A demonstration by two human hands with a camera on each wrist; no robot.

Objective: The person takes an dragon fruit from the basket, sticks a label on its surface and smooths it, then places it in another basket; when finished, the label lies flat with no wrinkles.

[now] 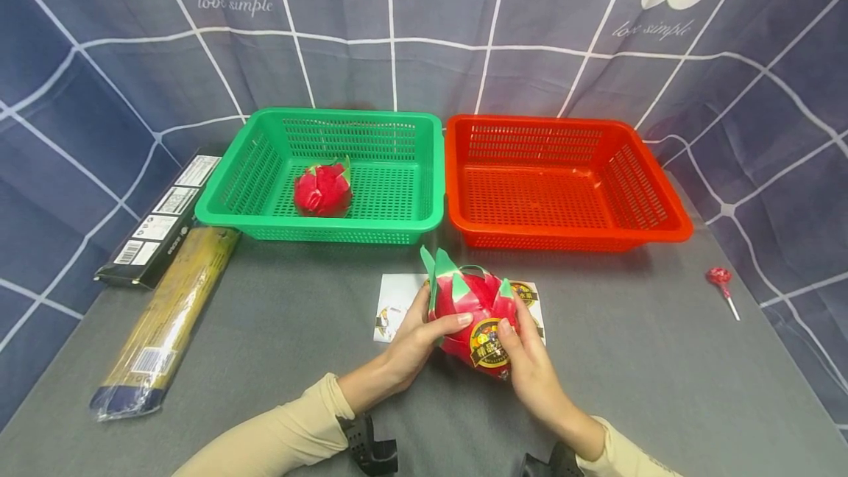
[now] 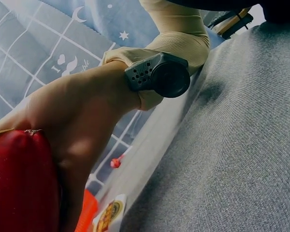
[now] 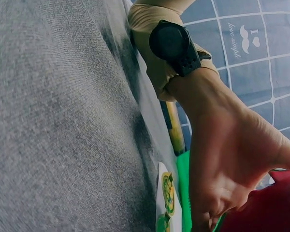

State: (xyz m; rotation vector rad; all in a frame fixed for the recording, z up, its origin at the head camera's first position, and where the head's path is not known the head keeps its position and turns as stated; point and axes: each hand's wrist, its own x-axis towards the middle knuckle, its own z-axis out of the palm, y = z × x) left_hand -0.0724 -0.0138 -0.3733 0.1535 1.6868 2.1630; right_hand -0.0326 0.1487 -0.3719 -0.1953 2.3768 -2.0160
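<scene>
A red dragon fruit [image 1: 485, 291] with green-tipped scales is held between both hands above the table. My left hand [image 1: 412, 344] grips its left side, the thumb lying across the front. On the other side my right hand [image 1: 535, 372] holds it, with the thumb at a round black-and-gold sticker [image 1: 489, 344] on the skin. A white sheet of stickers [image 1: 396, 291] lies behind and below the fruit, partly hidden by it. Close up, the fruit's smooth red skin [image 2: 19, 183] fills a corner of the left wrist view.
A green basket [image 1: 344, 225] holds another dragon fruit [image 1: 322, 190]. Beside it stands a red basket [image 1: 570, 235]. A black box [image 1: 165, 216] and a long yellow packet [image 1: 165, 322] lie at the left; a red lollipop [image 1: 719, 277] lies at the right.
</scene>
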